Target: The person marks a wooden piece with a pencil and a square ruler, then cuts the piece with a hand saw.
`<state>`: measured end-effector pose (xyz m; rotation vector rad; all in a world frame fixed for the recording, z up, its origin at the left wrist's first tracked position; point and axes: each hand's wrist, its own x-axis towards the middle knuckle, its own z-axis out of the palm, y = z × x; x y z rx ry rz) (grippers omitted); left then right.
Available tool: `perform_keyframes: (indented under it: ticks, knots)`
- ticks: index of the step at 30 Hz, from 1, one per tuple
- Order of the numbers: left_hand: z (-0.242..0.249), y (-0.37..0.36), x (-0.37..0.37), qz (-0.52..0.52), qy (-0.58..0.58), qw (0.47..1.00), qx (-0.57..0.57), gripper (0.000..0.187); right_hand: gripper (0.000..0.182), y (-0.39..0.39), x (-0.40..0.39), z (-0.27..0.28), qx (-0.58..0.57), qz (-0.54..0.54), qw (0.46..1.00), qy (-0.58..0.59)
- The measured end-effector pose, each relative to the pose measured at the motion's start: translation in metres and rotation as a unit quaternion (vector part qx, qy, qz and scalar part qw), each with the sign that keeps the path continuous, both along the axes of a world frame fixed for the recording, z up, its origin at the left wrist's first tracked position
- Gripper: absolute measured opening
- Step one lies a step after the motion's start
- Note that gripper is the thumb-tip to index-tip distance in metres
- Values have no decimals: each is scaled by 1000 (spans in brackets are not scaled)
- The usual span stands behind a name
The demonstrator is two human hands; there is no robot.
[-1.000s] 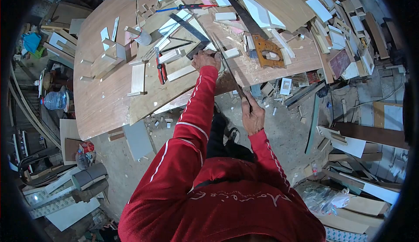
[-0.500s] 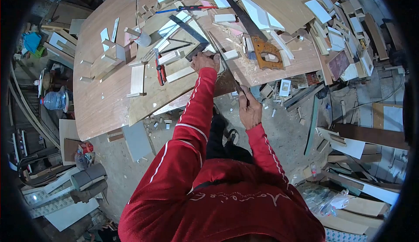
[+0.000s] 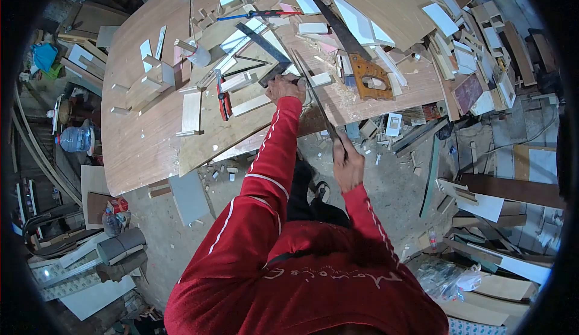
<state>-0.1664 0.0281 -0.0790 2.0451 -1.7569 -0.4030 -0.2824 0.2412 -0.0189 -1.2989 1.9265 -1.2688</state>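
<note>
My left hand (image 3: 284, 88) is bent over a pale strip of wood (image 3: 252, 105) near the table's front edge, its fingers curled down on it. What looks like the same strip shows again as a pale end (image 3: 320, 79) right of the hand. A try square (image 3: 260, 42) lies just beyond, its dark stock touching my fingers. My right hand (image 3: 349, 167) is wrapped round the handle of a saw, out past the table edge. The saw's long narrow blade (image 3: 319, 104) is seen nearly edge-on and crosses the strip right of my left hand; its teeth cannot be made out.
A wooden-handled handsaw (image 3: 369, 78) lies to the right among offcuts. Red-and-black cutter (image 3: 224, 98), pencil cup (image 3: 196, 54) and a pegged wooden piece (image 3: 151, 84) are on the left of the table (image 3: 136, 148). Scraps litter the floor (image 3: 386, 184).
My right hand and the saw have drawn back toward my body, down and slightly right. My left hand stays on the strip. The view has shifted slightly.
</note>
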Motion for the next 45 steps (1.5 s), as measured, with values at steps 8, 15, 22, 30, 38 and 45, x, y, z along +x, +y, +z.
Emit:
perform_keyframes:
  ticks: [8, 15, 22, 30, 38, 45]
  knots:
    - [6, 3, -3, 7, -13, 1000, -2, 27, 29, 35, -3, 8, 35, 14, 999, 1]
    - [4, 0, -3, 13, -16, 1000, -2, 29, 30, 8, 4, 6, -7, 3, 1000, -8]
    - [6, 0, -2, 14, 9, 1000, 6, 34, 31, 19, 3, 14, -3, 36, 999, 8]
    - [7, 1, -1, -10, -33, 999, 25, 35, 29, -8, 10, 2, 37, 6, 999, 39]
    - [-11, 19, 18, -91, 42, 983, -154, 31, 33, -32, 8, 2, 25, 25, 999, 22]
    - [3, 24, 10, -117, -16, 987, -112, 35, 33, -38, 9, 5, 1, 46, 999, 12]
